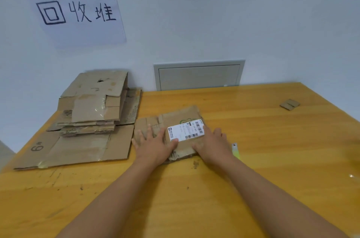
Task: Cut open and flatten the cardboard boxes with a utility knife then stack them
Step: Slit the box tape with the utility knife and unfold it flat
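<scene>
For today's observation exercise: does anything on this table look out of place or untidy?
Yes. A small cardboard scrap lies alone at the table's far right, away from the flattened stack; brown crumbs dot the wood.

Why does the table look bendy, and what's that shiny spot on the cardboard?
Head view: the wide lens curves the table edges and stretches the arms; clear tape on the cardboard stack reflects light; the paper sign looks soft and slightly blurry.

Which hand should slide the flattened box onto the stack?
Probably left. The left hand lies flat on the flattened box on the side nearest the stack; the right hand presses its far side, by the utility knife.
</scene>
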### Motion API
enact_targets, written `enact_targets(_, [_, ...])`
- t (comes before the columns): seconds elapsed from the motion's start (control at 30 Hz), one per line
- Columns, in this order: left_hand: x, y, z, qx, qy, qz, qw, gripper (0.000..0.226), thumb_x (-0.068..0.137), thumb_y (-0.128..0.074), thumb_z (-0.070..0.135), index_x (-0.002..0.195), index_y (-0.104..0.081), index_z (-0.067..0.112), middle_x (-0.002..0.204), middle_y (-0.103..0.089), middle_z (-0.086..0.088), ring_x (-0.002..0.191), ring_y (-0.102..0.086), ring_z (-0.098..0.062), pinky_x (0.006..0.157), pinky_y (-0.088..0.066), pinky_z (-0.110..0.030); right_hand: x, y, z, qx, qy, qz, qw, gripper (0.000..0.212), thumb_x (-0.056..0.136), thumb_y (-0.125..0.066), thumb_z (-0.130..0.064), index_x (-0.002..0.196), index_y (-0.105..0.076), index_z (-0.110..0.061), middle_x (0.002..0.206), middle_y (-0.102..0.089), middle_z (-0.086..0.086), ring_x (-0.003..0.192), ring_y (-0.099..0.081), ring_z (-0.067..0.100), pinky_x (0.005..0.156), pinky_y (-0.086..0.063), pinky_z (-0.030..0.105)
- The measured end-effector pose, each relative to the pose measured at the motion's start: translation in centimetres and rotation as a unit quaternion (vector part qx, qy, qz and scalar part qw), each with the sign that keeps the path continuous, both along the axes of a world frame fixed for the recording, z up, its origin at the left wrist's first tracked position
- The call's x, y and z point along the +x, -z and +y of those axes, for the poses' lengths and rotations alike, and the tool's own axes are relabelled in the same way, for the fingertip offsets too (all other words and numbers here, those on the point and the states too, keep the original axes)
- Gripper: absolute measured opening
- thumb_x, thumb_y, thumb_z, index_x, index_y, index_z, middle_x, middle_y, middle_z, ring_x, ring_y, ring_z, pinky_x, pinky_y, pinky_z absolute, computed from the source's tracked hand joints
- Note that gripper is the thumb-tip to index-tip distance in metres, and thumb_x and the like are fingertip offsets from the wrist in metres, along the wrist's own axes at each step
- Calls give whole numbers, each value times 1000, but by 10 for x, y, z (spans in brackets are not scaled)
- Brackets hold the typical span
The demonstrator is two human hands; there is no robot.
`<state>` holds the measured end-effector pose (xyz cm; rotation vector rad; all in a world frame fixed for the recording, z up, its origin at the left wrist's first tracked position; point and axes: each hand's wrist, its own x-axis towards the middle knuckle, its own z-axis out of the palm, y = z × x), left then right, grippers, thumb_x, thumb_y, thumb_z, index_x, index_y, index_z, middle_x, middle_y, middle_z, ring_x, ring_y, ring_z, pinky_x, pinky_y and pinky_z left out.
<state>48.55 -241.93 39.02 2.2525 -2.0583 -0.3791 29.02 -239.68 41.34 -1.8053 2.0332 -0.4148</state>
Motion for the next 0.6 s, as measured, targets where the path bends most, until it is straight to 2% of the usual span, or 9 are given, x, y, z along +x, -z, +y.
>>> enact_targets(0.07, [-1,-2,2,-6,-13,21,1000,81,85,-27,83,154,-13,43,165,2,-10,149,4,-42,120,-3,-58,-4,-4,-7,-34,71,-256,963,77,88,-62,-25,153,-21,-17,140,-36,6,119,-46,27,94,-40,33])
enact_targets(0.13, [-2,-6,5,-21,-22,40,999,82,85,-27,83,154,-20,39,164,-6,-12,149,-5,-40,120,-15,-52,-6,-7,-11,-62,142,-480,863,85,86,-71,-19,154,-19,-19,136,-49,3,117,-53,23,99,-46,40])
enact_targets(0.2, [-5,-10,10,-30,-22,46,998,82,85,-26,83,153,-24,36,163,-14,-10,147,-14,-38,116,-27,-50,-4,-9,-11,-61,162,-597,783,75,84,-76,-16,146,-33,-18,127,-61,5,111,-62,22,99,-51,47])
enact_targets(0.27, [-8,-12,14,-37,-21,43,998,80,86,-25,82,150,-30,35,159,-24,-8,144,-23,-35,108,-37,-47,3,-8,-4,-59,136,-585,797,53,84,-76,-15,129,-49,-20,119,-67,2,107,-65,19,96,-54,44])
enact_targets(0.3, [-9,-13,16,-43,-20,40,998,78,86,-25,81,147,-35,34,155,-32,-6,141,-27,-33,103,-42,-46,7,-6,-1,-54,127,-566,813,52,84,-76,-17,129,-49,-24,119,-67,-2,109,-64,18,97,-52,42])
enact_targets(0.4, [-11,-14,22,-70,-4,41,997,63,91,-27,75,130,-50,32,135,-51,1,128,-40,-28,87,-47,-39,14,1,5,-49,121,-536,834,76,86,-74,-20,146,-30,-34,126,-61,-8,116,-59,19,102,-49,46])
enact_targets(0.47, [-9,-13,26,-96,12,49,994,54,93,-30,69,122,-55,31,124,-57,5,116,-48,-22,77,-46,-34,16,0,5,-71,121,-530,836,72,89,-69,-15,145,-29,-36,124,-62,-10,114,-60,17,100,-50,46])
enact_targets(0.53, [-2,-11,24,-114,21,93,989,41,95,-34,59,113,-58,30,113,-62,8,99,-55,-13,75,-48,-30,15,-6,4,-89,124,-532,833,59,92,-64,-9,138,-37,-34,118,-63,-9,111,-61,15,96,-52,42])
enact_targets(0.6, [6,-13,22,-123,4,174,977,34,92,-38,50,112,-58,32,110,-66,7,93,-60,-11,78,-56,-36,9,-15,3,-99,112,-536,831,52,92,-63,-3,131,-42,-30,114,-64,-8,107,-62,12,86,-54,34])
